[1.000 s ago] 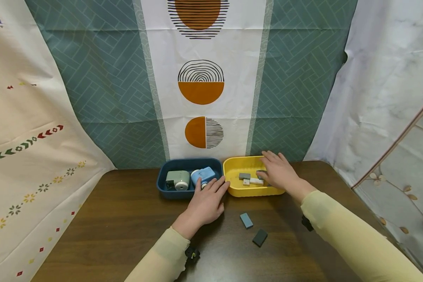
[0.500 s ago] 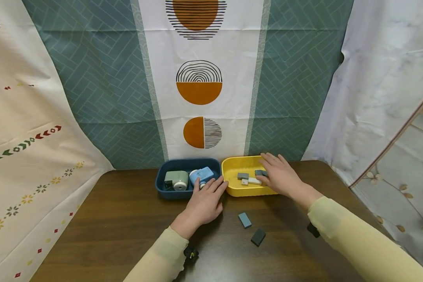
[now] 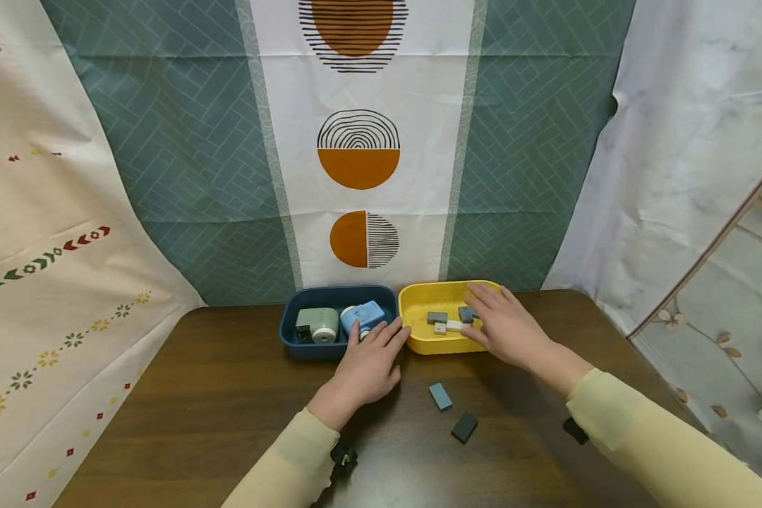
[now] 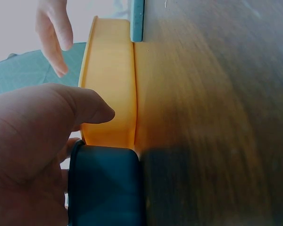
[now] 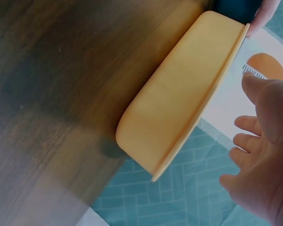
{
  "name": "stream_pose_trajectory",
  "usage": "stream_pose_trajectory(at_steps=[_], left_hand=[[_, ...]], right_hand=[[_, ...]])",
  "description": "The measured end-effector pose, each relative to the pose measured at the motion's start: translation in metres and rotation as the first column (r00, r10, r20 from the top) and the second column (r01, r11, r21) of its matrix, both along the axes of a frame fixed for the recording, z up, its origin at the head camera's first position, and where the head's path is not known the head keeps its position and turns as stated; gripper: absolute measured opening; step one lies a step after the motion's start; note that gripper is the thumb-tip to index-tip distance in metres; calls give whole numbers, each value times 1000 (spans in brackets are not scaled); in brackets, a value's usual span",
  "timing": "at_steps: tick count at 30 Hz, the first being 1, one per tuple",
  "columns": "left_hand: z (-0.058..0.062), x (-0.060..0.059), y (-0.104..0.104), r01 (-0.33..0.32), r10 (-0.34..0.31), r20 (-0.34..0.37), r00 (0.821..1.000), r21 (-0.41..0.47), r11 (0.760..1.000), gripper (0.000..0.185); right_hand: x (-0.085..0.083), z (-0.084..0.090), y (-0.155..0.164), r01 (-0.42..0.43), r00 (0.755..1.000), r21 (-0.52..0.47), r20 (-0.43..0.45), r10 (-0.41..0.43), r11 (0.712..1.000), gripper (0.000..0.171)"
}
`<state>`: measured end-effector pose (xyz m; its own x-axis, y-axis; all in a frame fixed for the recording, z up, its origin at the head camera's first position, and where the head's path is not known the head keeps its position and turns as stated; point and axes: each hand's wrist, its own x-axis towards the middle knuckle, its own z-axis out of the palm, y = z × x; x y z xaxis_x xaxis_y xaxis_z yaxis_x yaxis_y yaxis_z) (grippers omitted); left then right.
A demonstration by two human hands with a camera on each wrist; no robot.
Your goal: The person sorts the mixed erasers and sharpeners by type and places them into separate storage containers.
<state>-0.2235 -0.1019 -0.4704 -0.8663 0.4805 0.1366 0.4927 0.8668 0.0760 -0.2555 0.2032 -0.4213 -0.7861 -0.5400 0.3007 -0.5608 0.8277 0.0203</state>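
Observation:
My right hand (image 3: 511, 328) hovers over the right side of the yellow tray (image 3: 441, 346), fingers extended and holding nothing. In the right wrist view its thumb and fingers stand apart, beyond the tray's rim. Inside the tray lie a grey block (image 3: 437, 317), a white block (image 3: 455, 326), a small white block (image 3: 440, 329) and a blue-grey block (image 3: 466, 313), partly hidden by this hand. My left hand (image 3: 367, 370) lies at the front right corner of the dark blue tray (image 3: 305, 351), fingers spread over the rim; the left wrist view shows its thumb stretched toward the yellow tray's wall.
The blue tray contains a pale green camera-shaped thing (image 3: 317, 321) and a light blue one (image 3: 365, 314). On the brown table (image 3: 228, 395), a blue block (image 3: 440, 396) and a black block (image 3: 464, 427) lie in front of the yellow tray. Patterned cloths hang behind and at both sides.
My right hand has drawn slightly back toward me over the yellow tray, and more of the blue-grey block shows. The left hand stays at the blue tray's corner.

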Motion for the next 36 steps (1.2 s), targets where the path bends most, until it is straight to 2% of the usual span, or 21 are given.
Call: stream_pose_trajectory(at_steps=[16, 25, 36], left_hand=[[0, 0, -1, 1, -1, 9, 1000, 5, 1000, 73], [1, 2, 0, 26, -26, -41, 999, -1, 1000, 70], [0, 2, -1, 24, -24, -53, 998, -5, 1000, 70]], right_hand=[[37, 0, 2, -86, 995, -39, -54, 84, 996, 69], [48, -4, 1, -107, 992, -32, -64, 105, 994, 74], [61, -10, 1, -141, 986, -34, -98, 137, 989, 71]])
